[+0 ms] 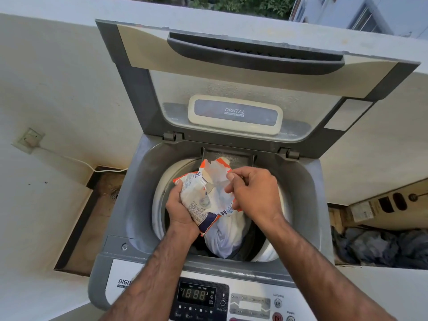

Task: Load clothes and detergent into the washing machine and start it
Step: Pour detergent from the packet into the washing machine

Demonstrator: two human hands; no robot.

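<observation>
A grey top-loading washing machine (139, 181) stands below me with its lid (231, 72) raised against the wall. White clothes (228, 237) lie in the drum. Over the drum I hold a white and orange detergent packet (203, 193), its torn top pointing toward the open detergent tray (234, 158) at the back rim, where white powder lies. My left hand (179, 209) grips the packet's lower body. My right hand (251, 193) pinches the packet's upper right edge. The control panel (201, 297) near me shows lit digits.
A wall socket (29, 139) with a white cable sits on the left wall. A floor drain (113, 195) lies left of the machine. Dark clothes (379, 247) and a cardboard box (375, 209) sit to the right. A parapet ledge runs behind the lid.
</observation>
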